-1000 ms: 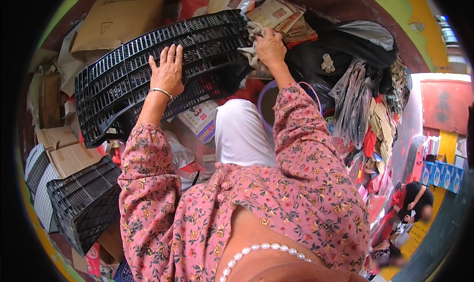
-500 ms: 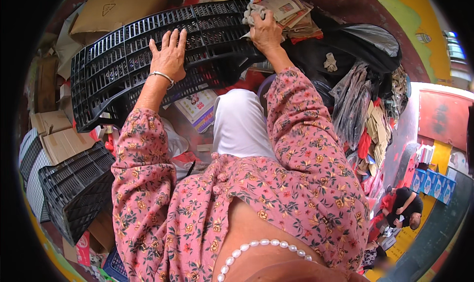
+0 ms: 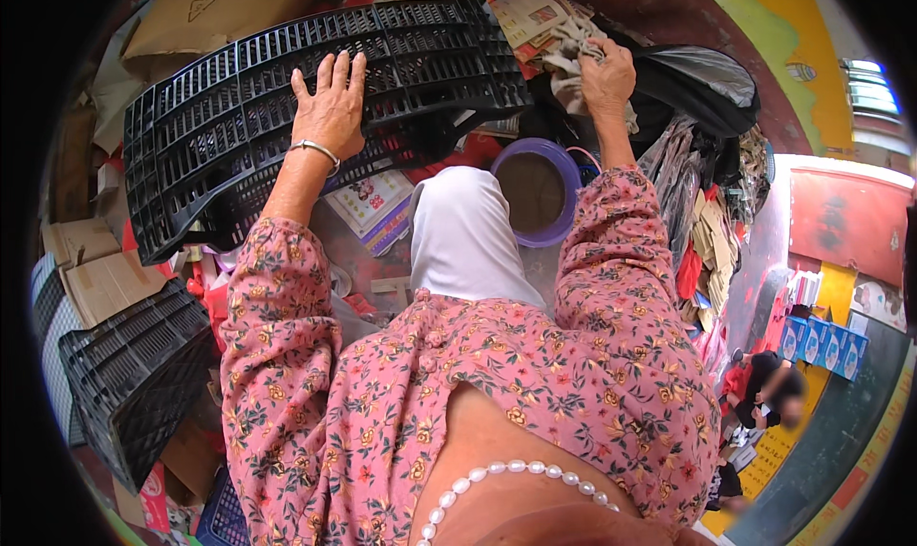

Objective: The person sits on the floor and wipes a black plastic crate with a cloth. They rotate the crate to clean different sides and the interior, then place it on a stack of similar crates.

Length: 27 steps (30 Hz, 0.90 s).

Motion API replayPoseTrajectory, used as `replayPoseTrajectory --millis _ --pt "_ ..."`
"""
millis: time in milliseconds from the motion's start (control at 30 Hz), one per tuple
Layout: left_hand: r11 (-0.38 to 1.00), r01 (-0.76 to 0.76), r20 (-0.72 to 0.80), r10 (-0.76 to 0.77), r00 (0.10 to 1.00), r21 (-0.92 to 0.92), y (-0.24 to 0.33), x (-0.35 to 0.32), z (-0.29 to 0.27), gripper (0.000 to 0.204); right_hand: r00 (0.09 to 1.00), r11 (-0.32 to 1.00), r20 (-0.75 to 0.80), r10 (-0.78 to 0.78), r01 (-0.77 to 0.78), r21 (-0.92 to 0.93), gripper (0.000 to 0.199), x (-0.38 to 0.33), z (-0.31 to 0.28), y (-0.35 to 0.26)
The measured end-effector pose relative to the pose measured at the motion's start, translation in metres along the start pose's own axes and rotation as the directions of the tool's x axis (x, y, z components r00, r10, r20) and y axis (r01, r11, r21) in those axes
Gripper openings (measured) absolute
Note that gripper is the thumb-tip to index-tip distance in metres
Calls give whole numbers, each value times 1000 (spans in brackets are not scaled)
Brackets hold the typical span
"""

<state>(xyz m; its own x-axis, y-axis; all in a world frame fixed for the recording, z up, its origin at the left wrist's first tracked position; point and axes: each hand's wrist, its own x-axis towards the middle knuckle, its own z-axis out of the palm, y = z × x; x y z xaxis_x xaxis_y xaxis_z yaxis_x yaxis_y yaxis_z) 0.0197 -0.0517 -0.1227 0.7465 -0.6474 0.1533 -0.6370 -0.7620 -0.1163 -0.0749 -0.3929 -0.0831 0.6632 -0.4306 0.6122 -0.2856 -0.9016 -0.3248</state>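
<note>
A large black slatted plastic crate [image 3: 220,97] lies tilted across the upper part of the head view. Flat on its slats rests my left hand [image 3: 328,107], fingers spread. My right hand [image 3: 606,73] grips a crumpled grey-white rag [image 3: 573,54], off to the right of the crate and apart from it. Below that hand stands a round purple bucket [image 3: 567,197] with dark, murky contents. Part of the rag is hidden by my fingers.
Stacked papers [image 3: 531,16] lie behind the rag. Black bags [image 3: 702,87] and flattened cardboard [image 3: 714,259] crowd the right. Cardboard boxes [image 3: 110,283] and another black crate [image 3: 138,364] stand at left. A person [image 3: 764,384] is far right.
My right hand has moved right, off the crate's far right corner, with the rag in it. The purple bucket shows more fully. My left hand stays on the crate.
</note>
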Motion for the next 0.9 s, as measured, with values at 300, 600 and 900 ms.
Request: replayPoseTrajectory --millis 300,600,900 --pt "999 -16 -92 12 996 -43 13 -13 -14 70 945 941 17 -326 326 -96 33 -31 69 -54" --pt "999 -23 -129 19 992 -25 13 -11 -15 67 947 933 193 -258 296 -203 29 35 114 -58" --pt "999 18 -111 -23 994 -45 5 -11 -12 84 864 968 443 -239 248 37 28 -42 13 -33"
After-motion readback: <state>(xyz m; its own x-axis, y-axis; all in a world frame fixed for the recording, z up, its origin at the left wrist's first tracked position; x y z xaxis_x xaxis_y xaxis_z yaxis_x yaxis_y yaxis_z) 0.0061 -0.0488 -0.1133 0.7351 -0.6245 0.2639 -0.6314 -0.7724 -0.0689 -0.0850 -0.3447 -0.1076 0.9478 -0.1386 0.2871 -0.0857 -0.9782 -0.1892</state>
